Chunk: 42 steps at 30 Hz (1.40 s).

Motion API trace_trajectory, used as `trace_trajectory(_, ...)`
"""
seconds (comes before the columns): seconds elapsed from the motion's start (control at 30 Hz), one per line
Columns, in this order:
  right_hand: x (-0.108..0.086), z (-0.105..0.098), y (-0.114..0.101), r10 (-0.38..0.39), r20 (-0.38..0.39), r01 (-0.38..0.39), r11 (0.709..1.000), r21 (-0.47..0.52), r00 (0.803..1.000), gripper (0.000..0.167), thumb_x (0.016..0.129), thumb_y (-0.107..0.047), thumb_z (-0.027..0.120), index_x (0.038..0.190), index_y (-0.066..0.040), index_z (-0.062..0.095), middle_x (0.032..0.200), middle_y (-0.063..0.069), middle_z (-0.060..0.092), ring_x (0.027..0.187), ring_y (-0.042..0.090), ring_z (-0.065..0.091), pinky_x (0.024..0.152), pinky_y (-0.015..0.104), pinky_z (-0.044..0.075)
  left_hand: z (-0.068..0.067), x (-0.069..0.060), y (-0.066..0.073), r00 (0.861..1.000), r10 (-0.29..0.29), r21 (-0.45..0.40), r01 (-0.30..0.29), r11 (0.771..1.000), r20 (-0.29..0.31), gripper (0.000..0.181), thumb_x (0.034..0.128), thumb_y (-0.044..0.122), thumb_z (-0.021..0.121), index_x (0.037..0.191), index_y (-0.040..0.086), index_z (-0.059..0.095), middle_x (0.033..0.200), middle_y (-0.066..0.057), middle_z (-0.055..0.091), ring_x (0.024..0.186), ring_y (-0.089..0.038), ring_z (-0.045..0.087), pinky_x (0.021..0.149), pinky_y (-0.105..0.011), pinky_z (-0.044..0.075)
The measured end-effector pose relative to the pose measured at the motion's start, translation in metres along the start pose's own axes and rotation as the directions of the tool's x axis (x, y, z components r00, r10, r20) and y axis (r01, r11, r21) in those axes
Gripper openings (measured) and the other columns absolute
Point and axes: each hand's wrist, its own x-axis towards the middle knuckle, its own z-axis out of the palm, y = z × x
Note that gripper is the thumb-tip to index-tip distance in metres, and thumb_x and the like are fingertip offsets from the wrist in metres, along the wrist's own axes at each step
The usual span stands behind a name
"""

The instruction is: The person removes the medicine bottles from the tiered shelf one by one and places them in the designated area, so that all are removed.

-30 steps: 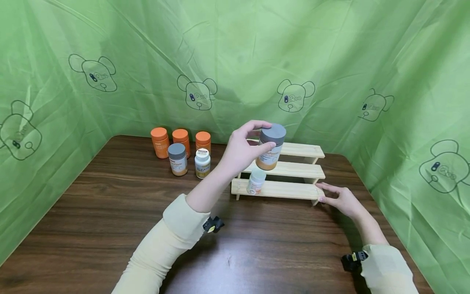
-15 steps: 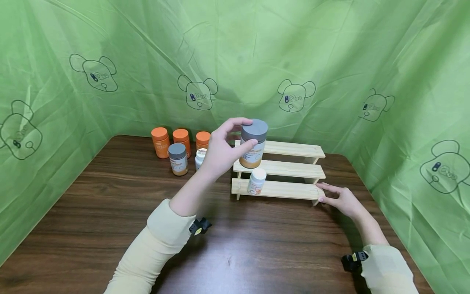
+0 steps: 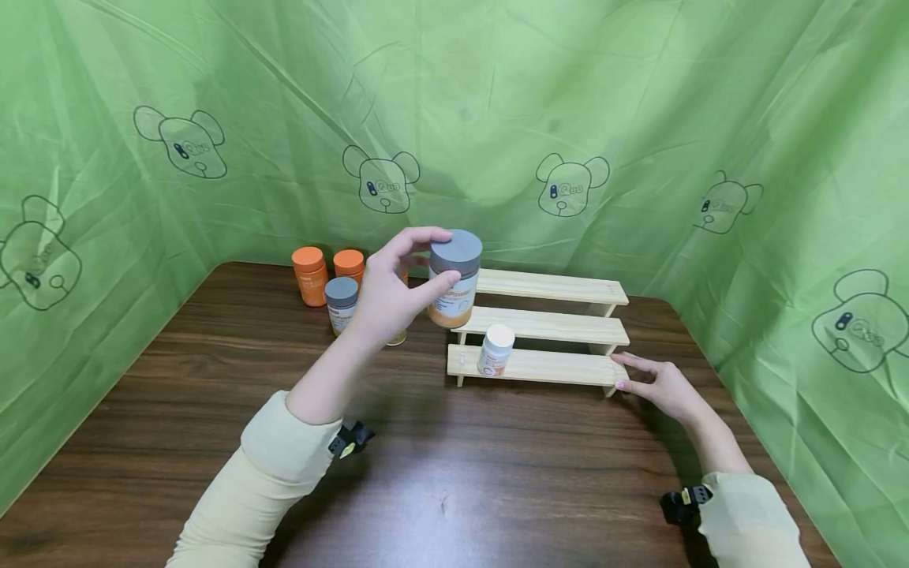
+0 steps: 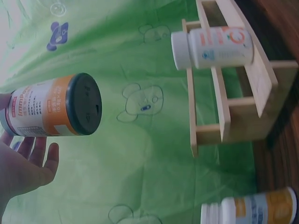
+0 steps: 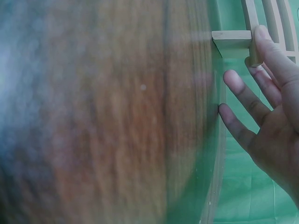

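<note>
My left hand (image 3: 390, 296) grips a grey-lidded supplement jar (image 3: 454, 278) in the air, thumb and fingers round its upper part. The left wrist view shows the jar's dark base (image 4: 86, 103) and orange-and-white label. Just right of it stands a three-step wooden rack (image 3: 554, 368). On its lowest step sits a small white bottle (image 3: 496, 352), upright near the left end. My right hand (image 3: 663, 388) pinches the right end of that step between thumb and index finger. In the right wrist view the other fingers (image 5: 243, 100) stand apart from the wood.
Left of the rack stand orange jars (image 3: 310, 278), a second grey-lidded jar (image 3: 342, 304) and a white-capped bottle (image 4: 261, 210), partly hidden by my left hand in the head view. Green cloth (image 3: 483, 102) hangs round the brown wooden table (image 3: 454, 473).
My left hand has carried the grey-lidded jar leftward, from over the rack to beyond its left end. My right hand has stayed at the rack's right end.
</note>
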Motion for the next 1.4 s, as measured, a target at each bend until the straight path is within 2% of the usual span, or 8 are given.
trace_trajectory(0.27,0.0,0.0,0.001,-0.003,0.005,0.003,1.0,-0.007,1.0,0.054,0.083,-0.038,0.071,0.132,-0.019,0.057,0.135,0.023,0.05,0.085,0.014,0.054,0.077,0.02,0.041,-0.023,-0.007,-0.005,0.999,-0.047,0.085,0.048,0.995,-0.011,0.041,0.0798,0.01,0.075,0.119,0.013,0.062,0.118,-0.003,0.062,0.101,-0.019,0.059,0.09,-0.037,0.046)
trace_trajectory(0.37,0.0,0.0,0.001,-0.005,0.0,0.005,1.0,-0.008,1.0,0.054,0.082,-0.037,0.072,0.132,-0.019,0.058,0.135,0.022,0.05,0.086,0.012,0.053,0.077,0.019,0.04,-0.031,-0.008,-0.007,0.999,-0.05,0.117,0.051,0.992,-0.014,0.041,0.0795,0.01,0.075,0.118,0.014,0.062,0.117,-0.003,0.063,0.099,-0.017,0.059,0.088,-0.033,0.047)
trace_trajectory(0.5,0.0,0.0,0.001,0.002,0.003,-0.002,1.0,-0.009,1.0,0.054,0.083,-0.038,0.071,0.132,-0.021,0.057,0.136,0.02,0.05,0.105,0.02,0.053,0.08,0.014,0.038,-0.043,-0.01,-0.01,0.998,-0.059,0.171,0.063,0.983,-0.028,0.042,0.0789,0.011,0.076,0.118,0.015,0.062,0.116,-0.003,0.063,0.097,-0.016,0.06,0.086,-0.028,0.045)
trace_trajectory(0.63,-0.001,0.0,0.001,0.009,0.018,-0.01,1.0,0.011,1.0,0.054,0.083,-0.039,0.07,0.133,-0.021,0.056,0.138,0.021,0.048,0.123,0.032,0.045,0.086,0.017,0.038,-0.056,-0.013,-0.012,0.991,-0.116,0.211,0.126,0.969,-0.063,0.042,0.0792,0.017,0.077,0.119,0.019,0.062,0.115,0.0,0.063,0.096,-0.015,0.059,0.083,-0.027,0.045)
trace_trajectory(0.9,-0.001,0.0,0.0,0.012,0.022,-0.013,1.0,0.022,1.0,0.054,0.084,-0.039,0.07,0.133,-0.02,0.056,0.138,0.022,0.047,0.125,0.035,0.044,0.086,0.018,0.038,-0.08,-0.024,-0.007,0.978,-0.167,0.2,0.19,0.961,-0.129,0.041,0.079,0.008,0.075,0.118,0.008,0.062,0.109,0.002,0.063,0.092,-0.017,0.061,0.08,-0.022,0.049)
trace_trajectory(1.07,-0.001,0.0,-0.001,0.013,0.024,-0.014,1.0,0.022,1.0,0.055,0.084,-0.038,0.07,0.133,-0.019,0.056,0.138,0.022,0.047,0.126,0.037,0.042,0.094,0.043,0.039,-0.095,-0.031,-0.001,0.967,-0.166,0.267,0.215,0.939,-0.193,0.041,0.0794,0.006,0.074,0.117,0.002,0.061,0.106,0.005,0.062,0.091,-0.011,0.061,0.076,-0.017,0.049)
trace_trajectory(1.17,-0.001,0.001,0.0,0.012,0.025,-0.012,1.0,0.027,1.0,0.055,0.084,-0.037,0.07,0.133,-0.018,0.056,0.138,0.023,0.047,0.127,0.039,0.041,0.096,0.052,0.037,-0.104,-0.036,-0.003,0.96,-0.171,0.309,0.236,0.921,-0.224,0.04,0.0801,0.008,0.074,0.118,0.003,0.061,0.104,0.007,0.062,0.087,-0.008,0.06,0.07,-0.016,0.05)
trace_trajectory(1.4,0.0,0.0,0.001,0.003,0.022,-0.003,1.0,0.022,1.0,0.054,0.084,-0.037,0.069,0.133,-0.017,0.056,0.138,0.022,0.047,0.127,0.039,0.041,0.094,0.049,0.038,-0.126,-0.044,-0.018,0.945,-0.151,0.368,0.256,0.894,-0.29,0.04,0.0796,0.008,0.075,0.117,0.002,0.062,0.101,0.01,0.06,0.08,-0.01,0.059,0.07,-0.015,0.047)
